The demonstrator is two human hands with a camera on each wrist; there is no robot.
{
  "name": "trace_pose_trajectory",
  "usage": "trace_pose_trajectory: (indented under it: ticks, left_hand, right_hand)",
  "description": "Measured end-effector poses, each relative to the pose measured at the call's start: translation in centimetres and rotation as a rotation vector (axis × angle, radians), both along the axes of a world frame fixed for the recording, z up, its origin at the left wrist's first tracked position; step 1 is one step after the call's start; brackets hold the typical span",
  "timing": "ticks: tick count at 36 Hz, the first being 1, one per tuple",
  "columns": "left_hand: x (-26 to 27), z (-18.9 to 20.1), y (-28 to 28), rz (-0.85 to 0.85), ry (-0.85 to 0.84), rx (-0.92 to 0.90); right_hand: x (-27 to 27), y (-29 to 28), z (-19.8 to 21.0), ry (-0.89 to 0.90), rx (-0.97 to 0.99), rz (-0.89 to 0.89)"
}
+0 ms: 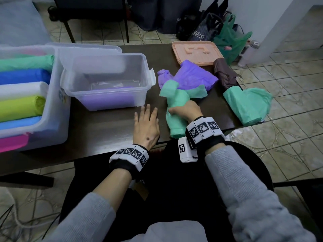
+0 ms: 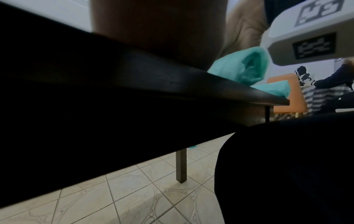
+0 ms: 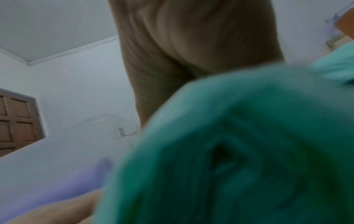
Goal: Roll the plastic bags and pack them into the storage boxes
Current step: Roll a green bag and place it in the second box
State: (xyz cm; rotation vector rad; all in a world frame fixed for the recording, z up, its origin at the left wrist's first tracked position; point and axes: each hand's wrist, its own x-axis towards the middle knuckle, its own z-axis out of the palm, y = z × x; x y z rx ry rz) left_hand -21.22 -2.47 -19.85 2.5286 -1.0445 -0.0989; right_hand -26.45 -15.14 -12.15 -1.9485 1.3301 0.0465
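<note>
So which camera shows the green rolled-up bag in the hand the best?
The head view: it shows the whole green roll on the table, gripped by the right hand. The left wrist view shows only its open end. The right wrist view shows it huge and blurry.

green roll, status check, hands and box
Right hand grips green roll. Left hand flat on table. Small box open, path unobstructed.

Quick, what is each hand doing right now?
Left hand: open, fingers straight, flat on the table, holding nothing.
Right hand: closed around the rolled green bag.
</note>
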Motion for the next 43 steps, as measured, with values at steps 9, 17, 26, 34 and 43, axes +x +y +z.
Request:
trace_pose_trajectory:
  ticks: [9, 17, 26, 34, 43]
  left_hand:
    - [0.0, -0.1, 0.1, -0.012, -0.031, 0.031]
    - [0.0, 0.0, 0.1, -0.018, -0.011, 0.002]
    - [1.2, 1.3, 0.3, 0.005, 0.154, -0.189]
    - [2.9, 4.1, -1.0, -0.047, 0.318, -0.274]
    - [4.2, 7.9, -6.0, -0.123, 0.706, -0.295]
  right_hand:
    - [-1.3, -1.9, 1.8, -0.052, -0.215, -0.007]
    - [-0.9, -2.2, 2.1, 0.145, -0.86, 0.393]
    - [-1.2, -1.8, -0.5, 0.289, -0.72, 0.647]
    - [-2.0, -2.5, 0.9, 0.155, -0.279, 0.624]
    - [-3.3, -2.1, 0.6, 0.099, -0.347, 0.681]
